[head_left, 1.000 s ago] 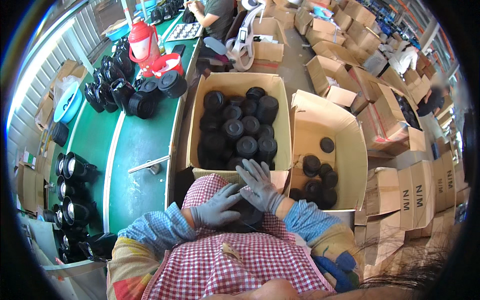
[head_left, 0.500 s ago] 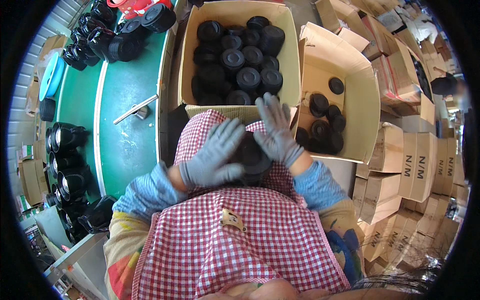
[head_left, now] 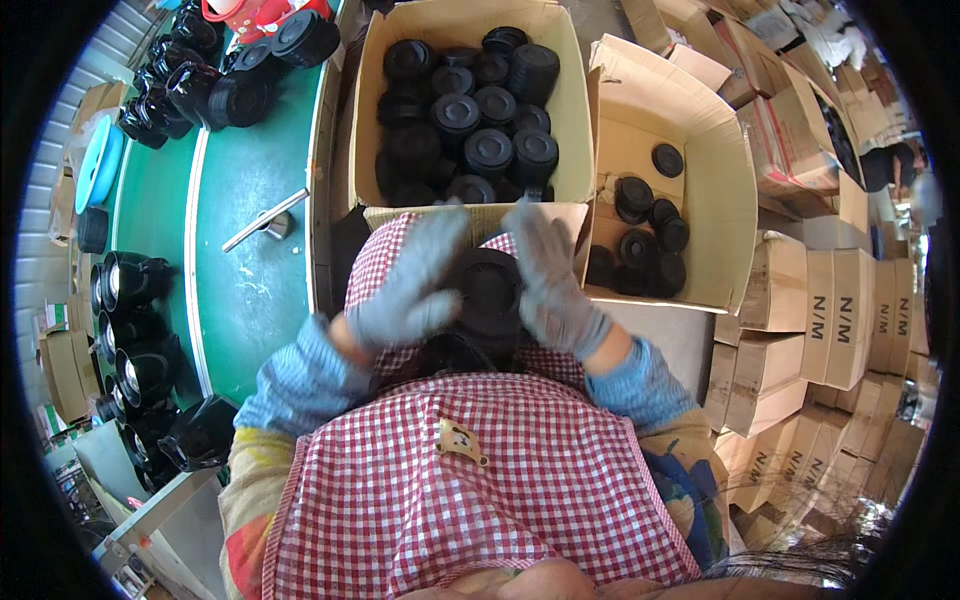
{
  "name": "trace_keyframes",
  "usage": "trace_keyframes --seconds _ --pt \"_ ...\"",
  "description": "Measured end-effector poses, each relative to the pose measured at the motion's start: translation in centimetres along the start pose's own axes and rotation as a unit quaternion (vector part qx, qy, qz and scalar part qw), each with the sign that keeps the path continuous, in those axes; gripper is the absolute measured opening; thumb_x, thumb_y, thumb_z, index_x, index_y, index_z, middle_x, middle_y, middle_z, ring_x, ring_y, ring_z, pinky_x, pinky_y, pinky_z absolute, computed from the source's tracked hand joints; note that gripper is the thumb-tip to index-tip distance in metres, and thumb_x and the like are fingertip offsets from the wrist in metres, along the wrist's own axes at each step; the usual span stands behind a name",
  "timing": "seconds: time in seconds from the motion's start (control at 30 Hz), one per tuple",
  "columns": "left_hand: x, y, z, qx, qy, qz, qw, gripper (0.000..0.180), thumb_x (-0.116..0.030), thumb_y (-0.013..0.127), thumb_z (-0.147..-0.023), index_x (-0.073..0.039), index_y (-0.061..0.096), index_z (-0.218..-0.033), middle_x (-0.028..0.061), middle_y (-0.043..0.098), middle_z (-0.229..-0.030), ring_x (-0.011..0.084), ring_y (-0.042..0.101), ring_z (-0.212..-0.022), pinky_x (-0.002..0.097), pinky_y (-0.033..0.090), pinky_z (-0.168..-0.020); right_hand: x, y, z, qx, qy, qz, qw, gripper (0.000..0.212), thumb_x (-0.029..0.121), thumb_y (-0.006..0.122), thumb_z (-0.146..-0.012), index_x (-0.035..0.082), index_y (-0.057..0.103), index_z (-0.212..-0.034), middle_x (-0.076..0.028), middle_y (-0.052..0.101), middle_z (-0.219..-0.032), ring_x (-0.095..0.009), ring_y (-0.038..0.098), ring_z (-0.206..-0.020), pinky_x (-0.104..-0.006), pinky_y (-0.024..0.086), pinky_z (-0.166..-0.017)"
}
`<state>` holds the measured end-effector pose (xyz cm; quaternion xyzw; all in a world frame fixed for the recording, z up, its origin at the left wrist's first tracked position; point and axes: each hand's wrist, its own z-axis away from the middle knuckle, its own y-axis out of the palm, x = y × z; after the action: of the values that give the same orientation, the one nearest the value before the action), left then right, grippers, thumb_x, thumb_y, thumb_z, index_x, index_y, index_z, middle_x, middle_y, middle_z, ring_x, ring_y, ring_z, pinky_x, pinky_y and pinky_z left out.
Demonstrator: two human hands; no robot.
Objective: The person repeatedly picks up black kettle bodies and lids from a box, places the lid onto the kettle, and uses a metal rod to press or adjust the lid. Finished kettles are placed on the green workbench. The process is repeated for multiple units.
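A round black lid-like disc sits in my lap, apparently on top of a dark stack whose lower part I cannot make out. To its left is my gloved left hand, fingers stretched forward and slightly blurred, thumb close to the rim. My right hand, in a grey glove too, lies along the right side with its fingers extended. Both palms flank the disc, and neither set of fingers is wrapped around it. Just beyond my hands, a large cardboard box holds several stacks of similar black discs.
A smaller carton with a few black discs stands to the right. On the left, a green table carries a metal tool with a long bar, glossy black pots and a blue basin. Cardboard boxes pile up at right.
My left hand has swung its fingers forward and moved slightly left of the disc. My right hand has come down along its right side, uncovering more of the disc's top.
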<state>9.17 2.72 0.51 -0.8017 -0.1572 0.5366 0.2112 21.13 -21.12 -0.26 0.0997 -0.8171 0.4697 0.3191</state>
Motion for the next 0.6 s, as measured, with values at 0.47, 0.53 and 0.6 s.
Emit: trace_keyframes --seconds 0.47,0.53,0.6 --pt "-4.5 -0.1 -1.5 0.074 0.049 0.080 0.993 0.102 -0.075 0.042 -0.094 0.000 0.023 -0.160 0.0294 0.021 -0.164 0.0463 0.021 -0.153 0.0592 0.013 -0.123 -3.0 0.0 0.3 0.028 0.061 0.090 0.994 0.095 0.073 0.024 -0.097 0.003 0.025 -0.161 -0.024 0.025 -0.165 -0.040 0.017 -0.156 -0.0550 0.004 -0.125" --pt "0.4 -0.2 -1.5 -0.026 -0.025 -0.142 0.989 0.101 -0.074 0.041 -0.094 0.001 0.023 -0.160 0.0302 0.022 -0.164 0.0475 0.020 -0.153 0.0592 0.012 -0.123 3.2 -1.7 -1.2 0.044 -0.074 0.006 0.996 0.092 0.070 0.023 -0.098 0.002 0.024 -0.161 -0.025 0.025 -0.165 -0.041 0.019 -0.155 -0.0555 0.006 -0.124" --pt "-0.4 0.7 -1.5 0.047 -0.037 -0.145 0.988 0.102 -0.074 0.042 -0.095 0.003 0.023 -0.159 0.0307 0.029 -0.160 0.0497 0.024 -0.151 0.0581 0.015 -0.123 1.4 -1.0 -1.0 0.036 -0.043 0.064 0.996 0.090 0.068 0.024 -0.099 0.001 0.027 -0.160 -0.025 0.026 -0.165 -0.041 0.019 -0.155 -0.0556 0.007 -0.125"
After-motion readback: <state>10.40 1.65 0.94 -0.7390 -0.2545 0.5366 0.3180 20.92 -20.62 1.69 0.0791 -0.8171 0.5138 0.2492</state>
